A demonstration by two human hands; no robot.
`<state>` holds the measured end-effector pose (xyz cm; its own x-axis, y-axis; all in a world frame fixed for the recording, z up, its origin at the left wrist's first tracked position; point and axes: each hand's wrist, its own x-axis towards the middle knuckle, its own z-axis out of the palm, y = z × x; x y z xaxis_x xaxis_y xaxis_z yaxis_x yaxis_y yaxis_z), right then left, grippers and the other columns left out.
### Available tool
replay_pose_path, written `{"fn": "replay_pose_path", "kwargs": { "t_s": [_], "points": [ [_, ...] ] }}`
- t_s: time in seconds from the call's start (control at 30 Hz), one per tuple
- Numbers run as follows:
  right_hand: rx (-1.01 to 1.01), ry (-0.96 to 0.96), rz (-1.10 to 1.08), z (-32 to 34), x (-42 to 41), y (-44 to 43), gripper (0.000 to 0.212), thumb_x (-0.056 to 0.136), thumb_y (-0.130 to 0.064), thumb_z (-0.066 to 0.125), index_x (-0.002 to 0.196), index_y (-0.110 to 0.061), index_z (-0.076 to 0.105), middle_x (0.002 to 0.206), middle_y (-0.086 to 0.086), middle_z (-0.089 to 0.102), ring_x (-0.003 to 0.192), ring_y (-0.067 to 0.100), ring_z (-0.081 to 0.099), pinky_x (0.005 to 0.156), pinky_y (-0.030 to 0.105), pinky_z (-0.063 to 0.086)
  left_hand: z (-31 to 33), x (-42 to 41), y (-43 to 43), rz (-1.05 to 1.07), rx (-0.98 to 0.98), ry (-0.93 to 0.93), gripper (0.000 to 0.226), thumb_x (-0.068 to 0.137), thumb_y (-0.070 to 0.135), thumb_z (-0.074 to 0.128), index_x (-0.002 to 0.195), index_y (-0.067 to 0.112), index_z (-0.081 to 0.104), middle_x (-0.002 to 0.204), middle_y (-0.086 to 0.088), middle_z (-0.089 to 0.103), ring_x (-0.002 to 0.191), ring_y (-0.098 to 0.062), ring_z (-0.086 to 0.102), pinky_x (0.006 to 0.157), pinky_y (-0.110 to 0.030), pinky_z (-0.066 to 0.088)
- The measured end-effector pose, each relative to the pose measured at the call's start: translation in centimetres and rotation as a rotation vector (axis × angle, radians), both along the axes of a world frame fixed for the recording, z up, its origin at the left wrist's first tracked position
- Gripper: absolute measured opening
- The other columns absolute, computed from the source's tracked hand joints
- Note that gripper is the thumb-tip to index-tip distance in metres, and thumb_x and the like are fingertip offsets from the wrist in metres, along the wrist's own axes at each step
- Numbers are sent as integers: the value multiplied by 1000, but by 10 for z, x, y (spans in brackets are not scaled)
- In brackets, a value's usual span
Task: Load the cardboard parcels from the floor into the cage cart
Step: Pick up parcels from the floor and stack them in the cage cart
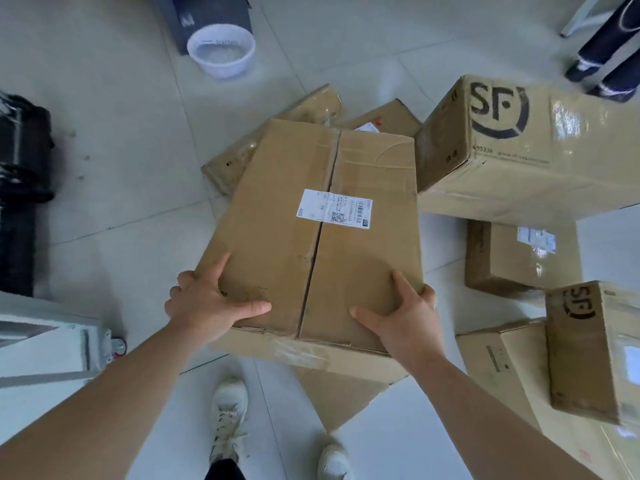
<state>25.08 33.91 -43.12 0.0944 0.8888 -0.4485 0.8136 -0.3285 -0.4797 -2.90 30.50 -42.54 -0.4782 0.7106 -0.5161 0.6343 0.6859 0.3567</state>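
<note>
A large brown cardboard parcel [311, 220] with a white shipping label lies in the middle, resting on other flat parcels. My left hand [204, 303] grips its near left corner, thumb on top. My right hand [405, 313] grips its near right corner, fingers spread on the top face. A big parcel printed SF [526, 150] stands to the right, with smaller parcels [519, 258] and another SF parcel [595, 348] below it. Flat parcels [263, 140] stick out behind. A white metal frame [52, 344] at the lower left may be the cage cart; I cannot tell.
The floor is pale tile. A white plastic basket [221, 51] and a dark box [207, 15] stand at the top. A black wrapped bundle [20, 161] lies at the left edge. Another person's legs and shoes [602, 64] are at the top right. My shoes [228, 417] are below.
</note>
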Motion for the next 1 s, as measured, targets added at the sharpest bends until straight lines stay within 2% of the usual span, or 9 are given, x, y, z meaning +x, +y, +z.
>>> {"fn": "replay_pose_path", "kwargs": {
  "t_s": [0.13, 0.3, 0.5, 0.63, 0.87, 1.0],
  "points": [
    [77, 36, 93, 73, -1, 1, 105, 54, -74, 67, 144, -41, 26, 144, 3, 24, 127, 24, 41, 101, 41, 44, 80, 5, -30, 124, 80, -8, 127, 27, 80, 69, 141, 53, 21, 125, -9, 35, 117, -32, 40, 104, -46, 37],
    [192, 87, 241, 173, -20, 6, 105, 51, -75, 67, 143, -42, 28, 144, 4, 27, 128, 23, 40, 101, 43, 43, 182, -1, -69, 241, 176, 92, 114, 44, 77, 75, 141, 52, 20, 127, -10, 38, 115, -34, 43, 101, -47, 39],
    [325, 121, 439, 290, -81, 4, 105, 49, -78, 66, 142, -48, 26, 143, 6, 29, 122, 25, 49, 97, 42, 46, 284, -29, -126, 459, 293, 165, 114, 43, 81, 71, 139, 56, 14, 136, -13, 34, 117, -37, 45, 97, -51, 43],
    [430, 171, 590, 360, -135, -12, 100, 57, -70, 72, 143, -42, 29, 149, 8, 24, 130, 24, 41, 102, 38, 39, 339, -56, -172, 611, 384, 205, 115, 40, 83, 70, 138, 56, 15, 135, -13, 35, 119, -36, 43, 100, -51, 41],
    [523, 319, 811, 430, -236, -69, 103, 53, -74, 70, 143, -41, 32, 142, 3, 31, 126, 23, 44, 102, 43, 42, 415, -100, -274, 849, 526, 269, 111, 45, 76, 75, 138, 56, 18, 137, -11, 34, 124, -34, 38, 105, -52, 35],
    [523, 376, 944, 457, -287, -127, 102, 55, -71, 72, 144, -39, 32, 144, 3, 32, 126, 23, 44, 100, 40, 40, 442, -118, -349, 981, 554, 304, 112, 45, 74, 76, 139, 55, 20, 138, -11, 33, 125, -35, 37, 106, -52, 34]
  ]
}}
